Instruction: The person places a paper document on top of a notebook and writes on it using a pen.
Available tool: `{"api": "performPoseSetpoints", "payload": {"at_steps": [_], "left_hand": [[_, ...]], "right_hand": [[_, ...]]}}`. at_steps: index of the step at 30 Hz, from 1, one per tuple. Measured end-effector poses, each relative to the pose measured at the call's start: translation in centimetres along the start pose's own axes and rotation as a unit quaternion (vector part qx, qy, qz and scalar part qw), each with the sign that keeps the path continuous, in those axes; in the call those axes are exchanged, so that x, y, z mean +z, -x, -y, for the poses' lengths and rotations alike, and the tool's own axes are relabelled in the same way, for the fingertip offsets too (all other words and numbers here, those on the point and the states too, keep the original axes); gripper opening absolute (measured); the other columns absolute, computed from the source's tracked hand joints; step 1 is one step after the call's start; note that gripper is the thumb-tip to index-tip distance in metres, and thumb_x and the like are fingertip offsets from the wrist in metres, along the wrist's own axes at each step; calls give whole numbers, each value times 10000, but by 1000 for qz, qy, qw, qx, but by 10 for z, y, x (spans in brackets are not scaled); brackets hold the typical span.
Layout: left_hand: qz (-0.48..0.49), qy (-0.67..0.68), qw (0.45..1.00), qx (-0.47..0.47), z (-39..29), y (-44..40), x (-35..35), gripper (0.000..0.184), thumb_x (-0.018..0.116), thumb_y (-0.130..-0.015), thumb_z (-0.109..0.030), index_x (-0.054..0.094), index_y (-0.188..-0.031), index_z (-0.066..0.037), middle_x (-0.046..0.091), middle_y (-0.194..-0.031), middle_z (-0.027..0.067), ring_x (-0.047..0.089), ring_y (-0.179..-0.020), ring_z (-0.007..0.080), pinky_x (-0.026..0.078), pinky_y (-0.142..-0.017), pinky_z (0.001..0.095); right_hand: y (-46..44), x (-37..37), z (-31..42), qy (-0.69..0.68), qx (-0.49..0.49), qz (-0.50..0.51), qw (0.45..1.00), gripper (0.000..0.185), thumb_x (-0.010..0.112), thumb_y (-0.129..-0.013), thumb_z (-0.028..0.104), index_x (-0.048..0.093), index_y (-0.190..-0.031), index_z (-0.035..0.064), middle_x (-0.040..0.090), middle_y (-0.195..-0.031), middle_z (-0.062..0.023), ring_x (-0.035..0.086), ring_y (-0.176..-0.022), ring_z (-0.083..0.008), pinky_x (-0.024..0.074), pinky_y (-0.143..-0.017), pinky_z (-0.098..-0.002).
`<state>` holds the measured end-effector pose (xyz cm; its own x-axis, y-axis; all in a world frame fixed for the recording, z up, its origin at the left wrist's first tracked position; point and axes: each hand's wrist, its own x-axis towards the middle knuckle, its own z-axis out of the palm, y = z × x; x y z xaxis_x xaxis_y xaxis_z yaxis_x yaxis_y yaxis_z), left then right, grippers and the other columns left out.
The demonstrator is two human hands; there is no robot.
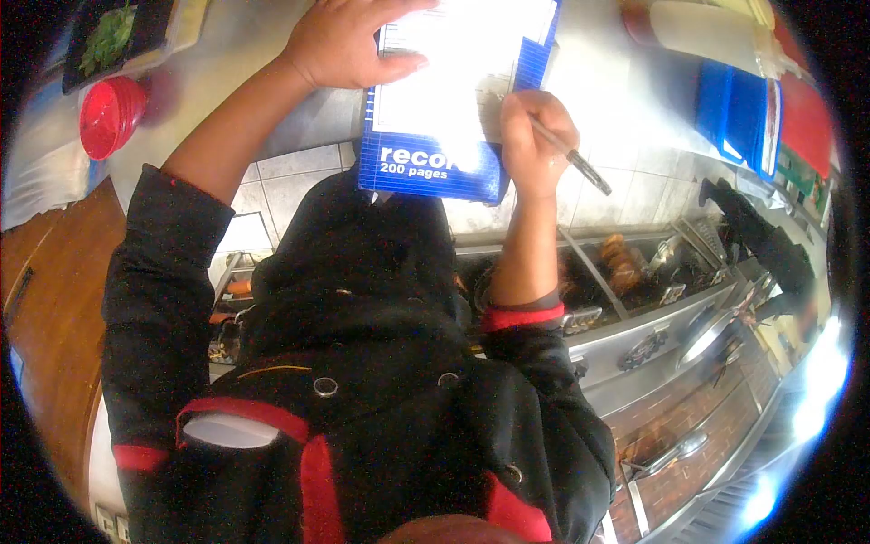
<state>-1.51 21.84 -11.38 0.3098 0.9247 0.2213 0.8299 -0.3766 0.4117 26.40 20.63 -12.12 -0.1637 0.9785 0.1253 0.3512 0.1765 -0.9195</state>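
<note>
Left hand [349,41] lies open-fingered over a record book [435,159] | Right hand [536,145] curls closed around a pen [591,172] | Book looks light, stiff-covered, limp-paged; best held by its blue edge [430,189] below the fingers

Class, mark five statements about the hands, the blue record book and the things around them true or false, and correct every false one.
1. The right hand holds a slim dark pen. True.
2. The cover of the blue record book says 500 pages. False: the blue record book says 200 pages.
3. The left hand is spread over the white paper page. True.
4. The stacked red round containers are beyond the right hand. False: the stacked red round containers are on the left hand's side.
5. The person's black sleeves have red trim. True.
</note>
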Motion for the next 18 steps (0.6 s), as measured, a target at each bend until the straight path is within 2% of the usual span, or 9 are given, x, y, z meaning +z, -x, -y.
{"api": "performPoseSetpoints", "payload": {"at_steps": [4, 7, 9, 15, 18], "left_hand": [[4, -3, 1000, -4, 0, -1, 1, 676, 818, -681, -421, 653, -1264, -123, 509, -1468, 148, 381, -1425, 371, 306, -1134, 544], [3, -1, 1000, -6, -1, -1, 0, 674, 817, -682, -422, 653, -1264, -125, 511, -1467, 148, 383, -1423, 369, 308, -1128, 537], [1, -2, 1000, -4, -1, -2, 1, 673, 816, -683, -423, 654, -1264, -126, 511, -1467, 147, 383, -1423, 368, 307, -1126, 537], [-3, 3, 1000, 1, 1, 0, 2, 665, 813, -683, -428, 657, -1254, -127, 516, -1461, 146, 386, -1421, 369, 301, -1127, 536], [-4, -6, 1000, 0, 1, 0, 0, 660, 812, -682, -430, 658, -1248, -128, 520, -1457, 146, 393, -1416, 372, 306, -1125, 536]], "right_hand": [[3, -2, -11, 12, -13, -25, 1000, 90, 731, -836, 44, 682, -764, 21, 682, -740, -84, 645, -671, -179, 522, -640, -319], [3, -4, -11, -8, 15, -39, 999, 71, 731, -848, 84, 698, -838, 22, 699, -790, -105, 666, -705, -201, 537, -670, -331], [3, -3, -9, 73, -21, -76, 994, 117, 733, -851, 132, 696, -888, 27, 701, -822, -127, 674, -719, -228, 545, -681, -345], [4, -4, -7, 65, -73, -53, 994, 145, 730, -835, 159, 687, -898, 35, 688, -799, -127, 669, -707, -244, 549, -680, -353], [9, 0, -8, 59, -40, -62, 995, 141, 728, -834, 152, 685, -903, 37, 686, -786, -119, 664, -698, -230, 544, -664, -346]]}}
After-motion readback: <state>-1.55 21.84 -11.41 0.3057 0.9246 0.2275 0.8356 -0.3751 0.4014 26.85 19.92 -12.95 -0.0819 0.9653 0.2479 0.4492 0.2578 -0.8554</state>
